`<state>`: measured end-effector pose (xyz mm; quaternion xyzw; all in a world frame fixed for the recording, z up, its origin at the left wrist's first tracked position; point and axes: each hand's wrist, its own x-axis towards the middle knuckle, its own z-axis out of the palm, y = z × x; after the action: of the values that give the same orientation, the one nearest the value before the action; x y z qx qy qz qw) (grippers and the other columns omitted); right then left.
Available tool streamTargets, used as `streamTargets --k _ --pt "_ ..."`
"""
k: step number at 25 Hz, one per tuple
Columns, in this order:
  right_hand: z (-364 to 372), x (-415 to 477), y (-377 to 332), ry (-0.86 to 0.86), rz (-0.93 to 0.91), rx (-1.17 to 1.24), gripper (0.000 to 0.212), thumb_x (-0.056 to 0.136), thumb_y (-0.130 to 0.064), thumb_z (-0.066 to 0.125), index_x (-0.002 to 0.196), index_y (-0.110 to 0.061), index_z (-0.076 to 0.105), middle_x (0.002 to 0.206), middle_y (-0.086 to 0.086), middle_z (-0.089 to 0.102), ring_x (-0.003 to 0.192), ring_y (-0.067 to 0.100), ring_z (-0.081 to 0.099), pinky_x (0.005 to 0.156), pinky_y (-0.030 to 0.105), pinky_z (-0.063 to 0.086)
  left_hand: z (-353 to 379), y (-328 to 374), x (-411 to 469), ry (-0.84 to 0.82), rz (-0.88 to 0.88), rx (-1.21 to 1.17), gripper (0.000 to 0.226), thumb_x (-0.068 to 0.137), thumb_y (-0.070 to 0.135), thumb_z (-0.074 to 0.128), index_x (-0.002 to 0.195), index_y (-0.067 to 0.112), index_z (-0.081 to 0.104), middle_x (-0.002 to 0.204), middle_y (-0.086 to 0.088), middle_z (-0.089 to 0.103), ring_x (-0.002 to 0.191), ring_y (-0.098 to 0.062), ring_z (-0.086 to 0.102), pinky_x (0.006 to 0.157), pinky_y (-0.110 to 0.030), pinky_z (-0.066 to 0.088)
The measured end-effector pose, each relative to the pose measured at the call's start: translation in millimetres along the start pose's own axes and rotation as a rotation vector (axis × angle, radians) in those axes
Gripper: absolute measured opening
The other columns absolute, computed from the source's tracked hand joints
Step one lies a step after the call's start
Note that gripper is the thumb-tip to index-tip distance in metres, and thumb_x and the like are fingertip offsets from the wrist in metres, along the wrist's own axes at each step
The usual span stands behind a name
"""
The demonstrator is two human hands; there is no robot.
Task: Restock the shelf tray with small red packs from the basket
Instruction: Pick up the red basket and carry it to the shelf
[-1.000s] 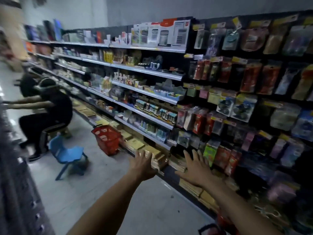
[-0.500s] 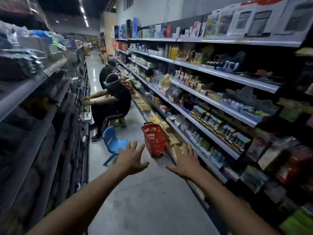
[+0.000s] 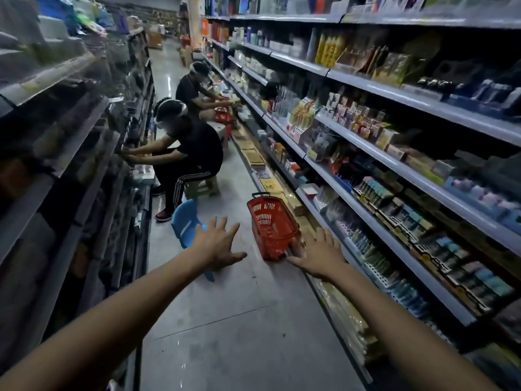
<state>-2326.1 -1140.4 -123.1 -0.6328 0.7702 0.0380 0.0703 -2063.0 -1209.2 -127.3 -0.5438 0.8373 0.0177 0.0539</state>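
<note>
Hands: we find our left hand (image 3: pixel 217 244) and right hand (image 3: pixel 318 253) apart, spread, empty.
Basket: red plastic mesh basket (image 3: pixel 272 227) on floor, contents unseen.
Risk: we may trip on blue plastic chair (image 3: pixel 184 221).

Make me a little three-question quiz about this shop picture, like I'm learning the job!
1. True or false: both hands are holding nothing.
2. What colour is the small chair: A green, B blue, C yellow?
3. Fill in: the red basket stands on the ____.

Key:
1. True. The left hand and right hand have spread fingers and hold nothing.
2. B. The chair is blue.
3. Floor. The basket stands on the floor beside the shelves.
</note>
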Motion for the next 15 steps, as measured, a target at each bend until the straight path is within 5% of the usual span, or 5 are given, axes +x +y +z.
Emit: streamTargets --k 8,15 --pt "27.5 246.0 14.2 -0.074 -0.006 0.120 0.107 0.084 -0.075 0.056 0.162 -0.021 0.006 0.167 0.022 0.009 0.154 0.042 0.006 0.123 0.056 0.011 28.1 -20.6 252.0 -0.133 0.089 0.097 0.096 0.090 0.077 0.049 0.164 0.029 0.012 0.171 -0.015 0.009 0.157 -0.036 0.012 0.115 -0.063 0.030" --pt "8.7 422.7 45.6 -0.126 0.057 0.203 0.113 0.082 -0.074 0.060 0.162 -0.018 0.003 0.167 0.022 0.007 0.154 0.043 0.006 0.123 0.060 0.014 -3.9 -26.5 445.1 -0.119 0.283 0.193 0.091 0.096 0.065 0.050 0.165 0.030 0.002 0.172 -0.016 0.005 0.154 -0.036 0.025 0.114 -0.056 0.039"
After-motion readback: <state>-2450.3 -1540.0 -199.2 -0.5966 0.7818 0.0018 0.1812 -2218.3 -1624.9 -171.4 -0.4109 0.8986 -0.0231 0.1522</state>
